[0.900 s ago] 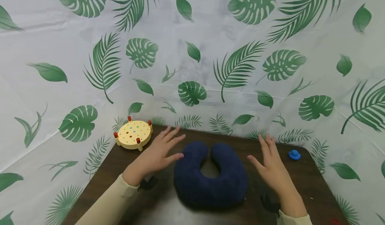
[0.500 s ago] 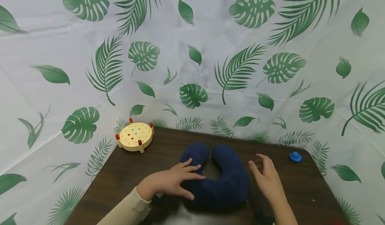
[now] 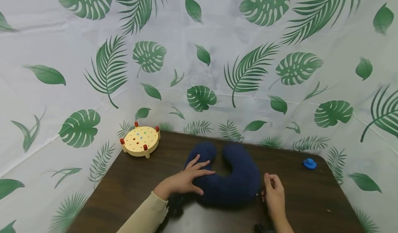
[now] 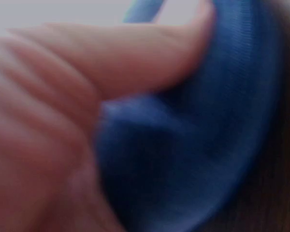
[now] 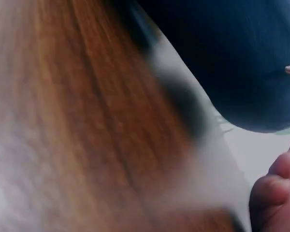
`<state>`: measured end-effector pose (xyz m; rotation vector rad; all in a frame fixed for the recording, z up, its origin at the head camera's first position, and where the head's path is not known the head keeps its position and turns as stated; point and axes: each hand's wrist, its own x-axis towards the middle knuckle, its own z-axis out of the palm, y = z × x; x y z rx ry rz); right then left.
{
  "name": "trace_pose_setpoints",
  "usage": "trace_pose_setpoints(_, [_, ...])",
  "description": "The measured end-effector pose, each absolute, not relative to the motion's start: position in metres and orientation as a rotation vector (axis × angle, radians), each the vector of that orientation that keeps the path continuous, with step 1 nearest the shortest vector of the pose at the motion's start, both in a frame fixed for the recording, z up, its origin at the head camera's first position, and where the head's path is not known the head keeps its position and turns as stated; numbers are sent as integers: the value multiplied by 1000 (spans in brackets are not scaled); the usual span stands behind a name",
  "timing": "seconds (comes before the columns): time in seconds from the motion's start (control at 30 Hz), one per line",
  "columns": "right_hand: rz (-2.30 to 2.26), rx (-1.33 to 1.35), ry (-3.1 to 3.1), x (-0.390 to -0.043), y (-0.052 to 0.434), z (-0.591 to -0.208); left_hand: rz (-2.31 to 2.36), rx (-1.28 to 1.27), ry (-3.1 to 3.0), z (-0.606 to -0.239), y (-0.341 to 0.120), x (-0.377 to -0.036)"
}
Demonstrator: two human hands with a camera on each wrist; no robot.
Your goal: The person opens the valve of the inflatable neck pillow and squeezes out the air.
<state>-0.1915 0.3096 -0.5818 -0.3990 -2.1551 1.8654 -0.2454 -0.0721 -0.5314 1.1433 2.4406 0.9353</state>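
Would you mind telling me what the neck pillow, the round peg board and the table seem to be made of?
Neck pillow: soft navy fabric, apparently plush; it looks matte and dents under the left hand.
Round peg board: probably pale unpainted wood, with red pegs and coloured dots.
Table: dark wood or wood-look laminate; grain lines and a slight sheen.

- The neck pillow (image 3: 225, 177) lay at the middle of the worktop (image 3: 130, 188), its opening facing far.
- The left hand (image 3: 186, 179) rested on its left arm.
- The right hand (image 3: 273, 193) sat just right of it.
- A peg board (image 3: 140, 139) stood far left.
- A small toy (image 3: 309, 163) lay far right.
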Motion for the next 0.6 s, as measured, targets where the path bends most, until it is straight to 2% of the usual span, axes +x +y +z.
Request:
trace_pose_setpoints(0.13, [2070, -217, -1999, -193, 315, -595, 1000, 1077, 2499, -541, -61, -254])
trace_pose_setpoints(0.37, [2043, -45, -2220, -197, 315, -601, 1011, 998, 2593, -540, -55, -260])
trace_pose_setpoints(0.6, [2032, -209, -2193, -201, 314, -597, 1125, 955, 2570, -541, -48, -264])
